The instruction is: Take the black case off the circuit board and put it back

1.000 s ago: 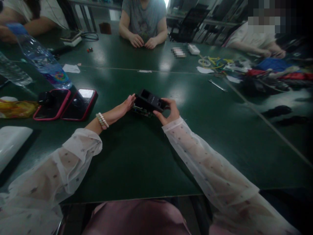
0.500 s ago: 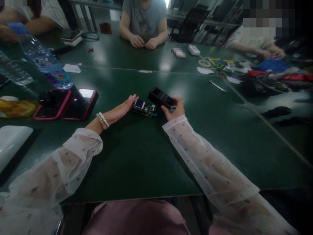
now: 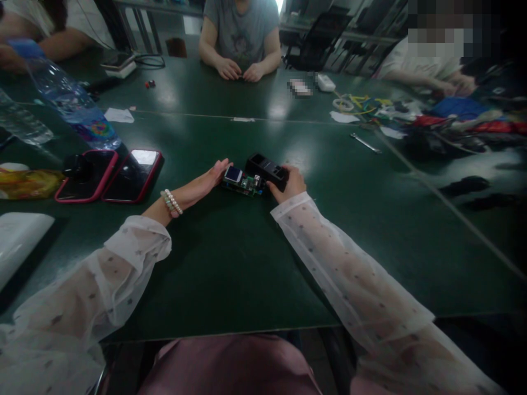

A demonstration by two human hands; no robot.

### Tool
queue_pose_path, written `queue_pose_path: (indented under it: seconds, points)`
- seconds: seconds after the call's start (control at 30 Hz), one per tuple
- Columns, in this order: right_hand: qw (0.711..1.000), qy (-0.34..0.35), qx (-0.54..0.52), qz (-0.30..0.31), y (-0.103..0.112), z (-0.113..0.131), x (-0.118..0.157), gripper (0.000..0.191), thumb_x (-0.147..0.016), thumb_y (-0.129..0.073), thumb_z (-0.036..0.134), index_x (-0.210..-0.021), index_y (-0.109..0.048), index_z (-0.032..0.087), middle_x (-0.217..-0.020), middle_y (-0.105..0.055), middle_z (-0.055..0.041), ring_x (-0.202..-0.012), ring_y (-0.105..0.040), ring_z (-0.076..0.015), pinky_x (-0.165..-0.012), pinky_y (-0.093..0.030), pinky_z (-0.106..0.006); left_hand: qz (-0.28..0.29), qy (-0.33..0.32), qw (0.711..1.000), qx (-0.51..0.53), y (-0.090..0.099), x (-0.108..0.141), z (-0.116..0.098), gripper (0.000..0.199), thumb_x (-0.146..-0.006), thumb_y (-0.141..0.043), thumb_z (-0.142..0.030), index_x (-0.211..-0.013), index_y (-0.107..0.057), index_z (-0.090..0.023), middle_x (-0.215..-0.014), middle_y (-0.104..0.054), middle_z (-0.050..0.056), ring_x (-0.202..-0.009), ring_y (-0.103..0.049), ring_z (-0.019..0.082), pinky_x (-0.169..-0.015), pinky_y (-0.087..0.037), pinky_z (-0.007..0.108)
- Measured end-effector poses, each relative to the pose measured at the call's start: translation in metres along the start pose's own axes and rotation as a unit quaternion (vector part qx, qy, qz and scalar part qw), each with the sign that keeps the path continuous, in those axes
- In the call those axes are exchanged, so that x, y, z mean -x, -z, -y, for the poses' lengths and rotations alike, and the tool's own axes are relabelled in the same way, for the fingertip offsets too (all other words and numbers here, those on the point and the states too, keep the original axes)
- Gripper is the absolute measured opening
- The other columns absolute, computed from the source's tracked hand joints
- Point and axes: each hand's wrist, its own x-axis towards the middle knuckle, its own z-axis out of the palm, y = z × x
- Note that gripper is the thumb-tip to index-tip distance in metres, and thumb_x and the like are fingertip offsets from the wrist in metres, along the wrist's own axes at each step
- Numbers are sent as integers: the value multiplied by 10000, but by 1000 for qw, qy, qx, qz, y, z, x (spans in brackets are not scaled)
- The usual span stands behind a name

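While the thumb and fingers of the right hand (image 3: 293, 184) grip the right end of a black casing (image 3: 263, 164), the left hand (image 3: 218, 171) extends its fingers straight, holding nothing, at the left end of a small circuit board (image 3: 249, 185). The board, fitted with a little screen (image 3: 233, 174), sits on a green table (image 3: 230, 263) between the two hands, just in front of the casing; whether the left fingertips touch it cannot be told. Strands of beads (image 3: 172, 203) circle the left wrist, and sheer white sleeves (image 3: 341, 258) dotted with stars cover both arms. To the left, two phones (image 3: 132, 178) in red cases lie side by side near a water bottle (image 3: 76, 104) with a blue cap. To the right, a wrench (image 3: 365, 143) rests near tangled yellow cables (image 3: 364, 104). Across the table, a person in a grey T-shirt (image 3: 242, 38) sits with both hands close together.
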Motion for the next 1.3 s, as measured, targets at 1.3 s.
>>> queue_pose_path:
  seconds: [1.3]
  points:
    - [978,147,-54,141,-1,22,6,608,-810,-671,388,-1355,-458,224,-1324,-588,-145,-1205,-555,-359,-983,-464,-571,-18,-18,999,36,2,-3,10,773,-963,-291,-688,-1568,-245,-208,-1642,-229,53,-1527,-154,227,-1252,-119,369]
